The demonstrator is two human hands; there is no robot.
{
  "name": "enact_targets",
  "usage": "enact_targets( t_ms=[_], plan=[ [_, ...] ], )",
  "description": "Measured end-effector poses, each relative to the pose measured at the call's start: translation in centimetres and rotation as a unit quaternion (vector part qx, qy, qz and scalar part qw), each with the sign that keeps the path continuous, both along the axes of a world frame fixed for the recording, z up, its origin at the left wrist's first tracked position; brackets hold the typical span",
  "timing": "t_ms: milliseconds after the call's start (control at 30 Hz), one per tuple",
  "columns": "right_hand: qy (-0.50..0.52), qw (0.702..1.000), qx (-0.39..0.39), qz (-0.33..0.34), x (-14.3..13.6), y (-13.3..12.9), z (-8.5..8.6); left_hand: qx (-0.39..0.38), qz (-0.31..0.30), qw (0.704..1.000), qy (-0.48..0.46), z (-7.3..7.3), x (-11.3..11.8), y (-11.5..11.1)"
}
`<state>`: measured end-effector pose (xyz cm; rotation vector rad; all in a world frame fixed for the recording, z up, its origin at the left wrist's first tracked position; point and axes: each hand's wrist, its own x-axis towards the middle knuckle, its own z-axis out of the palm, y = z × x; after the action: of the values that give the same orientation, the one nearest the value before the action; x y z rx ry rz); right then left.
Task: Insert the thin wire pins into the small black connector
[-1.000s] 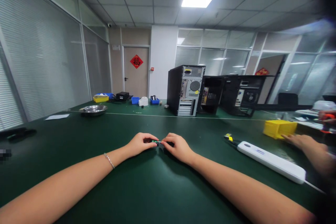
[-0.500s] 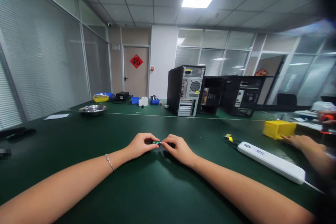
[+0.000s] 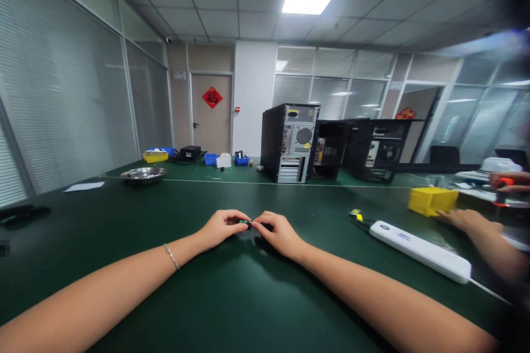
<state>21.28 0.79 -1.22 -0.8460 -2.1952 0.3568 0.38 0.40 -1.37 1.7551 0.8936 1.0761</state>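
Between thumb and fingers, my left hand pinches a small green circuit board with a dark part at its right end. My right hand meets it there, its thumb and fingertips pressed together at the board's dark end. Whatever those right fingertips grip is too small to make out. Both hands are just above the dark green table, in the middle of the view.
A white power strip lies at the right, near a yellow bin and a co-worker's hand. Computer cases stand at the back. A metal bowl and a paper sheet lie far left.
The view has shifted slightly, so the background sits a little further left. My hands stay together at the small board, which has turned a little, showing more of its dark end.
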Motion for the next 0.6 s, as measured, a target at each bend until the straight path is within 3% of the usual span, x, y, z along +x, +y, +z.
enact_targets(
  t_ms=[200,600],
  plan=[
    [-0.008,1.0,0.01,-0.028,-0.07,0.37,-0.23,-0.084,-0.032,0.993,-0.075,0.41,0.06,-0.03],
    [-0.021,0.999,0.015,-0.033,0.0,0.23,-0.18,-0.092,0.009,0.981,-0.17,0.11,-0.25,0.48]
  ],
)
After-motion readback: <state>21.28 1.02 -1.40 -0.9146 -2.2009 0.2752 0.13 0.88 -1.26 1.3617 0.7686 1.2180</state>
